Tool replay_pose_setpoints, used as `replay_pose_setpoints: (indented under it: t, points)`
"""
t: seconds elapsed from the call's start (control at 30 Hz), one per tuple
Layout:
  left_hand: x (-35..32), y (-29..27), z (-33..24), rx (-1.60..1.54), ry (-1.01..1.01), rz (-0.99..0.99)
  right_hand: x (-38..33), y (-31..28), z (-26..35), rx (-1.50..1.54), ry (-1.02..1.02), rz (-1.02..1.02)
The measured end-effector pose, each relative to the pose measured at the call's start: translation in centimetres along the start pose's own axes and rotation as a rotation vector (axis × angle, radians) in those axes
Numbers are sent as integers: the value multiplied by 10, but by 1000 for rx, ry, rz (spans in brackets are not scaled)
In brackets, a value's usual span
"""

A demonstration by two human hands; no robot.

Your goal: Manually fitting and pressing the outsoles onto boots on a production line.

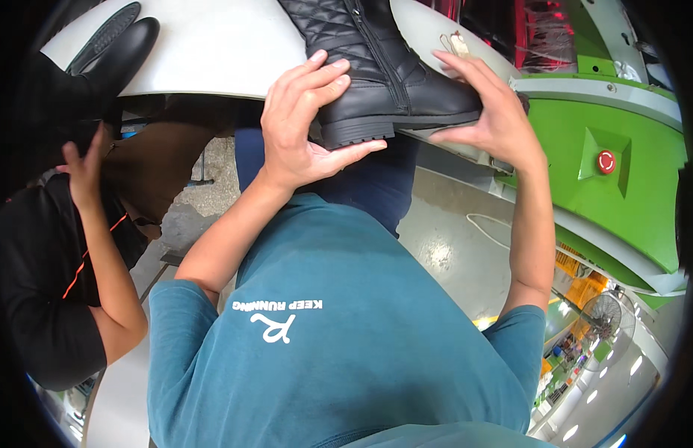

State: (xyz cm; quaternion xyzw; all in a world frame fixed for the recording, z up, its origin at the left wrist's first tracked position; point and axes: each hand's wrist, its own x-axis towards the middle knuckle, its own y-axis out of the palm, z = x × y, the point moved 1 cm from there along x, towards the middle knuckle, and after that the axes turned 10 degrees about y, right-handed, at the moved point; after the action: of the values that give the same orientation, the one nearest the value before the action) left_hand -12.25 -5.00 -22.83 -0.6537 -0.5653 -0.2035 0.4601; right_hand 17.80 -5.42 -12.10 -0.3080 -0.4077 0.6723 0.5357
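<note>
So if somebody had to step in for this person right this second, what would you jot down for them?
Left hand: open, palm cupped against the heel of the black quilted leather boot with a side zip, thumb under its ridged sole.
Right hand: open, fingers resting along the boot's toe.
The boot stands upright at the edge of the curved white work surface, heel overhanging slightly.
A second black boot lies further left on the same surface, near another person's raised hand.
Done: boot steadied between both hands. Left: it is not lifted; nothing else can be told.
</note>
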Motion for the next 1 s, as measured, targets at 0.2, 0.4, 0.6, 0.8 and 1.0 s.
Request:
replay_pose_setpoints:
  t: [0.2,0.4,0.6,0.8,1.0]
  points:
    - [13,-8,-11,-152,-53,-33,-3,-64,70,173,-102,-120]
    - [41,-46,-26,-265,5,-238,52,-27,147,195,-577,-117]
    - [-23,-88,13,-31,-196,-33,17,30,71,101,-244,-178]
    - [20,-87,-18,117,-68,169,17,72,67,-47,-361,-368]
    - [37,-59,-21,324,-51,235,31,69,69,46,-386,-293]
